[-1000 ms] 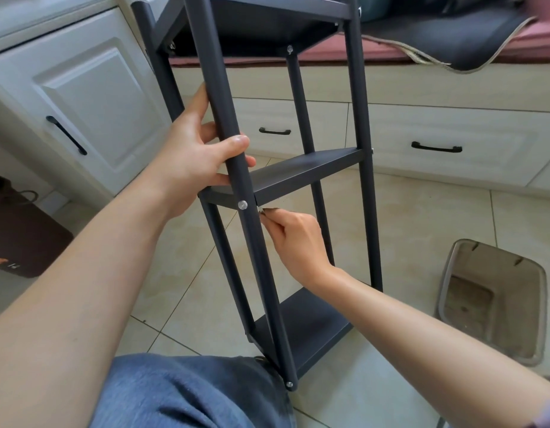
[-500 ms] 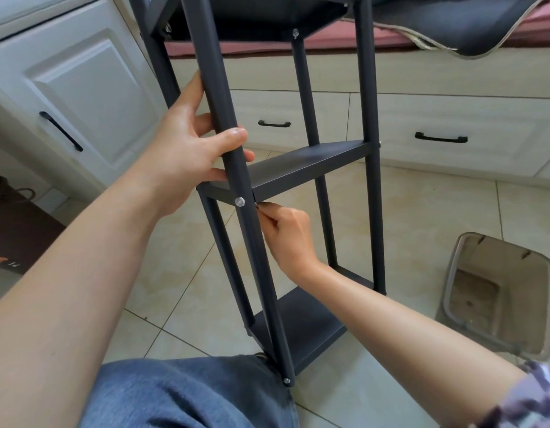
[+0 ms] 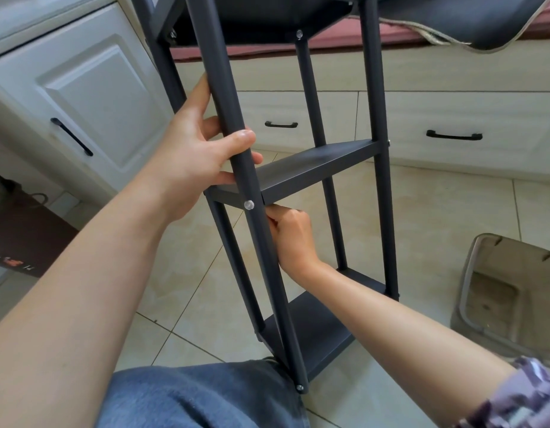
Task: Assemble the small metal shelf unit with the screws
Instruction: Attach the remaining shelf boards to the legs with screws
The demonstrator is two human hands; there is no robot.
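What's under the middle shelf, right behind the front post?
The right hand is tucked under the middle shelf, fingers curled against the front post behind the screw. Whatever the fingers pinch, a nut or a tool, is covered by the post and the hand.

Dark grey shelf unit (image 3: pixel 313 168), silver screw (image 3: pixel 249 205), beige floor tiles (image 3: pixel 422 211), blue jeans (image 3: pixel 199 396).

Dark grey metal shelf unit (image 3: pixel 313 168) upright on floor, three tiers; silver screw (image 3: pixel 249 205) in near post.
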